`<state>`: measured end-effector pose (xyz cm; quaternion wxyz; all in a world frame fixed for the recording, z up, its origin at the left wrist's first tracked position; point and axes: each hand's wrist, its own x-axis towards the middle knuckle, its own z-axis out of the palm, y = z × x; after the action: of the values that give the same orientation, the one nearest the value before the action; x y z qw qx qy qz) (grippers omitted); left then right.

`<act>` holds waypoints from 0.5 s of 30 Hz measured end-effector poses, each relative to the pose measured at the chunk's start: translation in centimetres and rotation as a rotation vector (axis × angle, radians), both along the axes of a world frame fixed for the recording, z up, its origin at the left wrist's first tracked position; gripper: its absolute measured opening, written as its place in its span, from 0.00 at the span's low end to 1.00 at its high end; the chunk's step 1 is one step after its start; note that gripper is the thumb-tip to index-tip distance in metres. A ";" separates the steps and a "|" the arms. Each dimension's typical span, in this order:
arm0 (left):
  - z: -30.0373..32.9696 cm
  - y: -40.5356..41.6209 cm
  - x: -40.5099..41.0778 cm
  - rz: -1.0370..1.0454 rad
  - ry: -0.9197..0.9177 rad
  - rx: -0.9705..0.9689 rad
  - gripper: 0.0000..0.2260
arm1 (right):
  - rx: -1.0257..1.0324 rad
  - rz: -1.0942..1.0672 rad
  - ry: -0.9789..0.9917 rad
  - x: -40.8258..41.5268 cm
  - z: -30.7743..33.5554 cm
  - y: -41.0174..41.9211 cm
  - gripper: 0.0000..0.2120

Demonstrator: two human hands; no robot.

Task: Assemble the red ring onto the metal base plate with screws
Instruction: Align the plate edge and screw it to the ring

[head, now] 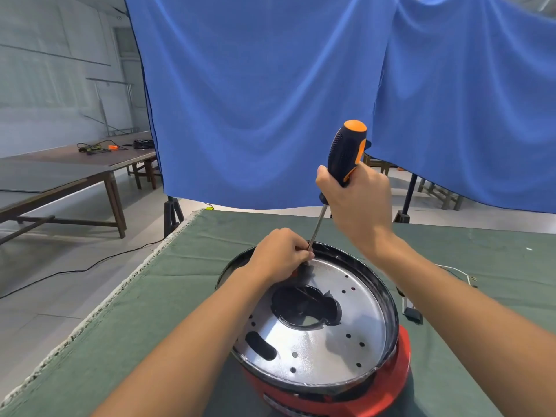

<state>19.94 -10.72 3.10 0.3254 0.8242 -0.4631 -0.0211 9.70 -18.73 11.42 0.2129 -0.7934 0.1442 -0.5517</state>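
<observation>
We see the metal base plate (pixel 313 335), a shiny round disc pierced with small holes, a slot and a large central opening, sitting inside a dark rim on top of the red ring (pixel 388 383). The red ring shows beneath the plate at its near right edge, and the whole assembly rests on the green cloth (pixel 144 320) covering the table, close to us.

Our left hand (pixel 279 254) lies on the far edge of the plate, its fingers curled and pinching the lower end of the screwdriver (pixel 343 158) shaft; we cannot tell whether a screw sits under the tip. Our right hand (pixel 358 200) grasps the black and orange handle, holding the tool nearly upright, leaning slightly right.

A white wire (pixel 457 270) lies on the cloth at right. Behind hangs a blue curtain (pixel 270 100), with wooden tables (pixel 75 176) at left.
</observation>
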 end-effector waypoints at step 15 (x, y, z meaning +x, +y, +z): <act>-0.4 0.4 0.1 0.000 0.012 -0.027 0.08 | 0.018 0.007 0.027 0.0 0.1 -0.4 0.16</act>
<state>20.05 -10.31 2.71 0.3391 0.8195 -0.4615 -0.0198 9.74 -19.11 11.50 0.2198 -0.7994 0.1492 -0.5388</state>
